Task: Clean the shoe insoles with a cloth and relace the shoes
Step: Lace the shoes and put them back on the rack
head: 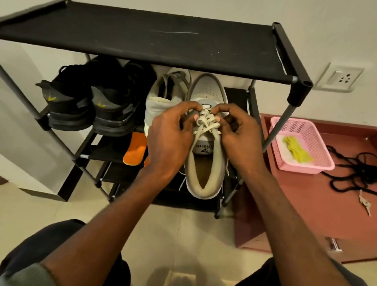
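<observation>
Pinching the cream lace [204, 121] from both sides, left hand [169, 139] and right hand [239, 139] curl over the white shoe [205, 166], which sits before the black rack [146, 37]. Pink basket [315, 160] holds yellow cloth [296, 149], right.

You see a matt black cloth shelf top [146, 37] on grey metal tubes [280, 124], a perforated pink plastic basket [312, 138], and woven cream laces [206, 124].
</observation>
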Motion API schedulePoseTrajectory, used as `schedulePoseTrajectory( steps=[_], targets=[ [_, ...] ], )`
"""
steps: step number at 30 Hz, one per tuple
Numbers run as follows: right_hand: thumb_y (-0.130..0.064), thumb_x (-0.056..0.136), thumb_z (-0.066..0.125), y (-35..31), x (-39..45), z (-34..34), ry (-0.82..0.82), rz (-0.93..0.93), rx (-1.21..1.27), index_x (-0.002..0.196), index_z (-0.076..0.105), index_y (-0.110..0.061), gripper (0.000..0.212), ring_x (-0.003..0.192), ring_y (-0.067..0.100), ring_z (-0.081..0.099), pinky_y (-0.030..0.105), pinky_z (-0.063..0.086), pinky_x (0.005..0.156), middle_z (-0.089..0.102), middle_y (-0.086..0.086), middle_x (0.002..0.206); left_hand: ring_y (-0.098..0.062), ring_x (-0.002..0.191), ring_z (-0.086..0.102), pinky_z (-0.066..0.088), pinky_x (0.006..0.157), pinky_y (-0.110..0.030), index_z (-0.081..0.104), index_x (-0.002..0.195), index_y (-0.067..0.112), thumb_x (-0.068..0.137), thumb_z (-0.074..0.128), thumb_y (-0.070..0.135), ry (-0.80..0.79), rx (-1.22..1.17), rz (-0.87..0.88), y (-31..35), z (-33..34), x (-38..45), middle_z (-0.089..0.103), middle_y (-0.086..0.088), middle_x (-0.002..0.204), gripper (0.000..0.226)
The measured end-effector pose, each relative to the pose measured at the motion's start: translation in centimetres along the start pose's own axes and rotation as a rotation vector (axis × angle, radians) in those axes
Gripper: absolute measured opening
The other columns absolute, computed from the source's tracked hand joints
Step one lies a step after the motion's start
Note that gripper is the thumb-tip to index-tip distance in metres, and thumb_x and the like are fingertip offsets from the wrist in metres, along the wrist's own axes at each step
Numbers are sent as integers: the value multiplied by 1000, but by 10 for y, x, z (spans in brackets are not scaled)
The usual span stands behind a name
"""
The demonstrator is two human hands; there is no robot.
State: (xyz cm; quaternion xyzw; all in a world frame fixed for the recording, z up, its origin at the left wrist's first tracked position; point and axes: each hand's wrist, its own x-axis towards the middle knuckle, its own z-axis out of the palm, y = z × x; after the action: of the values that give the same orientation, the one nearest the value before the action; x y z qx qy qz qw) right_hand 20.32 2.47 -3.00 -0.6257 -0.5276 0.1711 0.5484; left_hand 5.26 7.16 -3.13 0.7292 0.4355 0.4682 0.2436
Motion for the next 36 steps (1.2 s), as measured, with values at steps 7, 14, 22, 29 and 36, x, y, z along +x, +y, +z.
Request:
schedulePoseTrajectory(
  steps=[7, 14, 22, 29, 36],
  targets=[
    [-17, 100, 64, 5, 5, -5, -59, 11, -36, 104, 68, -29, 13, 99, 8, 67, 47, 59, 91, 69, -13, 102, -7, 91, 69, 60, 72, -40, 71, 120, 30, 102, 64, 26, -9, 110, 145, -4, 1, 6, 72, 11, 102, 20],
    [-17, 103, 58, 2, 2, 4, 17, 62, -45, 102, 65, -27, 13, 97, 9, 66, 51, 57, 88, 67, -14, 97, -8, 86, 62, 55, 67, -41, 66, 107, 23, 101, 57, 14, -35, 174, 225, 1, 8, 9, 66, 11, 100, 14],
    [-28, 108, 50, 0, 0, 8, 9, 132, -137, 109, 62, -23, 13, 94, 14, 65, 52, 55, 88, 66, -9, 99, -16, 79, 60, 48, 62, -37, 55, 103, 17, 96, 57, 11, -67, 276, 173, -4, 7, 11, 63, 4, 91, 10],
    [-30, 105, 50, -4, -1, 13, 26, 245, 46, 110, 64, -24, 15, 101, 16, 67, 52, 56, 94, 70, -6, 104, -11, 80, 64, 54, 66, -41, 60, 111, 18, 99, 54, 12, -38, 181, 108, -6, 5, 11, 67, 7, 90, 15],
    [-6, 103, 57, -3, 0, -3, -34, 160, 127, 115, 62, -19, 18, 101, 20, 68, 27, 58, 81, 68, 7, 112, -6, 92, 70, 60, 77, -43, 68, 112, 22, 102, 58, 17, -88, -12, 124, -15, -8, 14, 72, 13, 99, 15]
  ],
)
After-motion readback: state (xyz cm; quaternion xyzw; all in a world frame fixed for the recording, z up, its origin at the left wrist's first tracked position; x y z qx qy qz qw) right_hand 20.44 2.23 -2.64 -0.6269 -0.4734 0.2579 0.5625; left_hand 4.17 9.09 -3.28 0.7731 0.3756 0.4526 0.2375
